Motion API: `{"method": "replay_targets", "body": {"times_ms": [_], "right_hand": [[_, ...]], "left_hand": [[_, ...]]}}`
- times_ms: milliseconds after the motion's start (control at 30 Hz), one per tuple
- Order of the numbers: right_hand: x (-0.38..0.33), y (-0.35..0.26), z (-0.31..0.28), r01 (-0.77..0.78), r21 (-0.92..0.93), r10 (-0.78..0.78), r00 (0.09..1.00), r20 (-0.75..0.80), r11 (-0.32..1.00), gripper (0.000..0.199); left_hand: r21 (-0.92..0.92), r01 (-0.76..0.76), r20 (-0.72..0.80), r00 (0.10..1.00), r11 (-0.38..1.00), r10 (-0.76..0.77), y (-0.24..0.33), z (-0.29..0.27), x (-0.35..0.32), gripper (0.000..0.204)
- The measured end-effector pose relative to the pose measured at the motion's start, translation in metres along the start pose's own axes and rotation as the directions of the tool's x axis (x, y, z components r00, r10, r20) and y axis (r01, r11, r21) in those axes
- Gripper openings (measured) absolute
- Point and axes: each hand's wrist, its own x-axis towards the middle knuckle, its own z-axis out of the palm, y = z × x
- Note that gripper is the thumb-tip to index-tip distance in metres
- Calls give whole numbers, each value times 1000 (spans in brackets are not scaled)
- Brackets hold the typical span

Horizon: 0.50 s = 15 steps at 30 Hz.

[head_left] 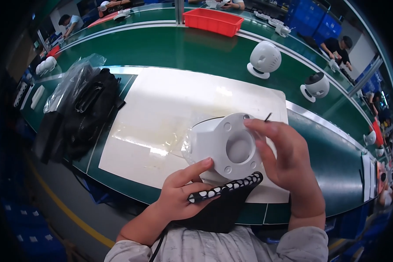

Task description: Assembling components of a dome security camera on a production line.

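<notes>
A white plastic device (pixel 205 139) is tilted over the pale mat, its flat round base facing me, with a round opening and small circular recesses near the rim. My left hand (pixel 181 192) is closed around a dark strip with white round spots (pixel 227 187), its thumb or a finger against the device's lower left. At the base's right side is my right hand (pixel 288 150), fingers curled around that edge. One fingertip touches the rim beside a dark spot in the upper recess. Clear plastic film (pixel 187 146) shows at the device's left.
A pale mat (pixel 170 96) covers the green table. Black cloth-like items (pixel 91 105) and a clear plastic bag (pixel 70 87) lie left. Beyond are a red bin (pixel 212 22) and white round-headed devices (pixel 265 56), (pixel 315 86). People work farther off.
</notes>
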Motion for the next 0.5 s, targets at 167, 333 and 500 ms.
{"method": "replay_targets", "body": {"times_ms": [167, 333, 500], "right_hand": [[2, -16, 3, -74, 20, 74, 997, -3, 997, 65], [36, -1, 17, -198, 606, 279, 960, -41, 770, 64], [43, -8, 12, -427, 638, 400, 895, 197, 641, 57]], "left_hand": [[21, 19, -6, 1000, 1000, -19, -3, 0, -5, 26], [13, 81, 9, 997, 997, -81, 2, -1, -1, 21], [30, 119, 34, 992, 992, -120, 9, -2, 3, 18]]}}
